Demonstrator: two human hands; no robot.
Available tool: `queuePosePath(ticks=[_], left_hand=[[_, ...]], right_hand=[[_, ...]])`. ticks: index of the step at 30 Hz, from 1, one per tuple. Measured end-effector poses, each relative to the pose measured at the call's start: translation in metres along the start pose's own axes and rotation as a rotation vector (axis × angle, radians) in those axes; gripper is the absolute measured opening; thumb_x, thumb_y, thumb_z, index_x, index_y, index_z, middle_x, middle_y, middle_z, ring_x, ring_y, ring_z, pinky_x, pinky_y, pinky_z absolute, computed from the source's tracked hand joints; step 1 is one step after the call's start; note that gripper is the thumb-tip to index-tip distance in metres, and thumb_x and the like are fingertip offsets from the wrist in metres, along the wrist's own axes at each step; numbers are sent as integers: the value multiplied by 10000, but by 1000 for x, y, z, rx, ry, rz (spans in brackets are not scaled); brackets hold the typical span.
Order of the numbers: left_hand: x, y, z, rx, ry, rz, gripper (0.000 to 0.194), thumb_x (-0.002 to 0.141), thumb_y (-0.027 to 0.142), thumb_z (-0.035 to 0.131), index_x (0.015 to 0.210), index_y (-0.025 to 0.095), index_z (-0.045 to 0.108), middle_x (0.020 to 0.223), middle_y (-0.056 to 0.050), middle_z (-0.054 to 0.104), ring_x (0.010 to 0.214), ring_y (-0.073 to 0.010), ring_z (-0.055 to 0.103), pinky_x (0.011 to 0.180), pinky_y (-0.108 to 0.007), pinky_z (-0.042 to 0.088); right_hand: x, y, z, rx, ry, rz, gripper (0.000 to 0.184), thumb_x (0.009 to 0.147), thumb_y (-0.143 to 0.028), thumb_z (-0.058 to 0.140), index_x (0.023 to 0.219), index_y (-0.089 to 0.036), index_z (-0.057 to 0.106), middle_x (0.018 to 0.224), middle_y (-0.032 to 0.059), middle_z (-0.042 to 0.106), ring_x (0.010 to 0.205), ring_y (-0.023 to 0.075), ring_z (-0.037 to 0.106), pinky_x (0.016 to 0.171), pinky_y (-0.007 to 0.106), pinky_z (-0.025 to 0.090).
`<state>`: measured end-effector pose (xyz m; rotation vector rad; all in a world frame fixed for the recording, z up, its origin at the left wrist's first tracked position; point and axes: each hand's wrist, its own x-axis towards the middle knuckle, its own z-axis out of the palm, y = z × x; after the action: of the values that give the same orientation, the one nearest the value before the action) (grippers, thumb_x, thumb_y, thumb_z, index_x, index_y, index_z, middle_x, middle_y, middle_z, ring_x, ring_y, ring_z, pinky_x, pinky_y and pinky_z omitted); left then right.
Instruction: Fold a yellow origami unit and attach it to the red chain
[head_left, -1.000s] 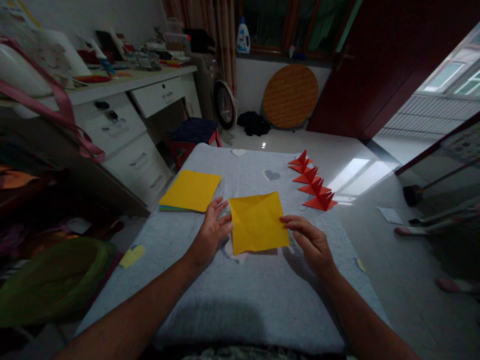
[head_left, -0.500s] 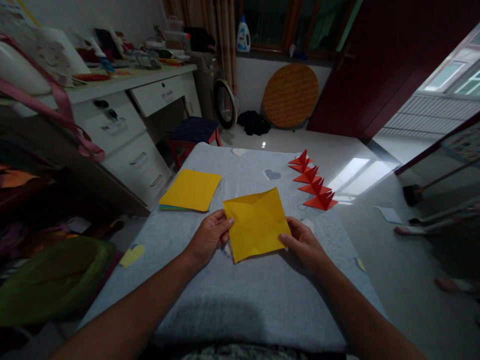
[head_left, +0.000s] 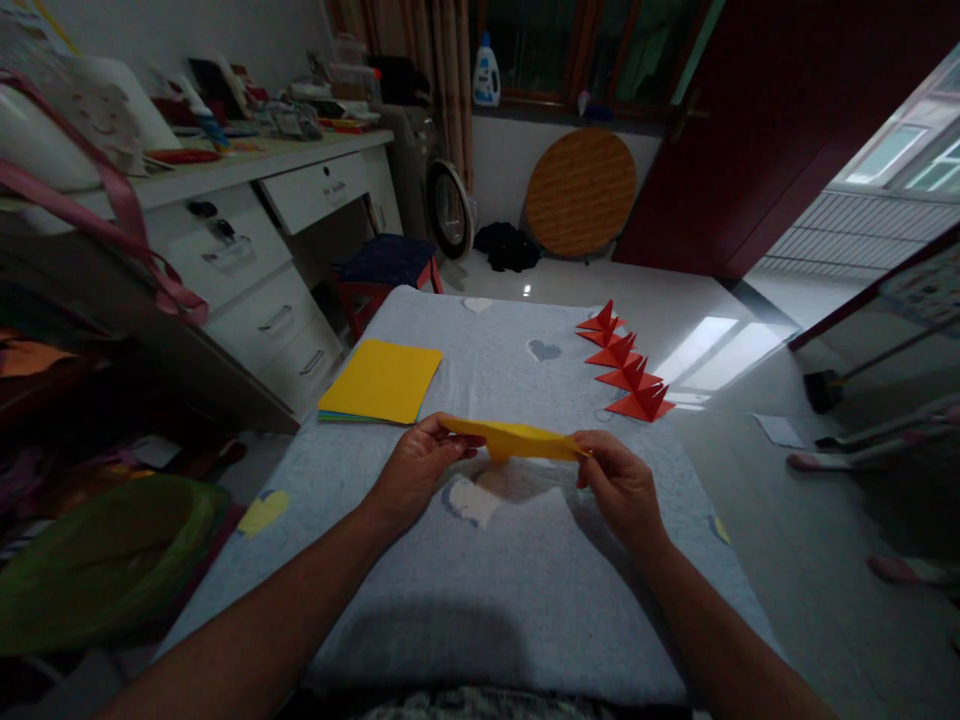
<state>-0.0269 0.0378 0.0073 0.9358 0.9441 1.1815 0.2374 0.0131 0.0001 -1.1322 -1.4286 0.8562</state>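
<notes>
A yellow sheet of paper [head_left: 521,441] is held up off the table, tilted so that it shows nearly edge-on as a narrow band. My left hand [head_left: 424,462] pinches its left end between thumb and fingers. At the right end, my right hand [head_left: 619,485] grips the paper in the same way. Left of it lies a stack of square paper [head_left: 386,380], yellow on top with green and blue edges below. Along the table's right side stands a row of several red folded paper pieces [head_left: 637,402] with pointed tips.
A pale cloth with heart prints covers the table [head_left: 495,590]. Beyond it are a stool [head_left: 390,262], a washing machine [head_left: 450,208] with its door open and a round wooden board [head_left: 581,190]. A desk [head_left: 262,280] runs along the left. Another person's feet [head_left: 821,461] show at right.
The yellow paper has turned from facing me as a square to nearly edge-on. My right hand has rotated and moved slightly right; the stack and red pieces stay put.
</notes>
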Motion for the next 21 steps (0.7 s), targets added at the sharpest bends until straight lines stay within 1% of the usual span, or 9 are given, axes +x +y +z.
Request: queuePosePath(ticks=[2, 3, 6, 8, 9, 12, 15, 18, 21], left_hand=[[-2, 1, 1, 17, -8, 55, 262, 694, 236, 818, 848, 175, 615, 1083, -60, 698, 945, -185, 678, 847, -312, 555], [-3, 1, 1, 44, -16, 95, 255, 690, 216, 816, 834, 179, 607, 1126, -60, 680, 995, -197, 667, 881, -332, 549], [-6, 3, 0, 224, -34, 283, 196, 719, 164, 768, 846, 190, 621, 1213, -66, 611, 1151, -227, 603, 988, -385, 505], [-6, 4, -3, 413, -23, 436, 177, 749, 132, 722, 888, 201, 636, 1241, -68, 574, 1210, -235, 564, 1053, -426, 461], [-6, 4, -5, 524, -11, 506, 189, 767, 118, 696, 924, 209, 643, 1260, -71, 559, 1230, -239, 549, 1075, -446, 442], [-7, 2, -11, 875, -4, 671, 302, 816, 78, 615, 1072, 234, 650, 1371, -86, 499, 1293, -257, 500, 1103, -485, 417], [-7, -2, -17, 1140, -91, 779, 454, 828, 36, 557, 1217, 260, 622, 1423, -93, 497, 1353, -281, 449, 1129, -522, 387], [-7, -6, -18, 1278, -244, 794, 476, 856, 35, 523, 1255, 275, 625, 1361, -80, 594, 1364, -299, 449, 1126, -548, 382], [-7, -10, -16, 1318, -383, 751, 442, 891, 52, 496, 1258, 253, 641, 1310, -83, 652, 1341, -305, 491, 1106, -549, 410]], right_hand=[[-3, 1, -1, -11, 31, -38, 115, 896, -217, 567, 932, -237, 675, 1117, 59, 682, 587, 99, 586, 493, 232, 501], [-4, 2, -1, -26, 41, -58, 117, 900, -204, 562, 931, -240, 669, 1157, 68, 678, 661, 122, 630, 530, 243, 523], [-5, 4, -3, -94, 38, -153, 135, 884, -147, 576, 932, -246, 654, 1212, 79, 673, 1030, 210, 666, 818, 347, 567], [-3, 4, -4, -137, 19, -208, 172, 871, -111, 569, 943, -250, 641, 1232, 77, 670, 1170, 229, 619, 981, 424, 507], [-2, 5, -5, -162, 4, -223, 188, 866, -98, 559, 949, -249, 635, 1249, 78, 664, 1196, 230, 607, 1018, 445, 482], [1, 5, -4, -267, -58, -256, 205, 854, -80, 533, 942, -238, 628, 1294, 95, 643, 1217, 226, 599, 1035, 447, 473], [1, 6, -1, -350, -155, -265, 198, 842, -83, 521, 923, -229, 628, 1283, 105, 649, 1194, 225, 617, 1007, 431, 498], [0, 6, 2, -388, -255, -246, 201, 843, -95, 511, 946, -226, 622, 1265, 109, 652, 1145, 222, 640, 970, 428, 520], [-1, 8, 2, -476, -331, -263, 191, 853, -104, 510, 957, -221, 619, 1246, 111, 653, 1139, 231, 629, 967, 447, 512]])
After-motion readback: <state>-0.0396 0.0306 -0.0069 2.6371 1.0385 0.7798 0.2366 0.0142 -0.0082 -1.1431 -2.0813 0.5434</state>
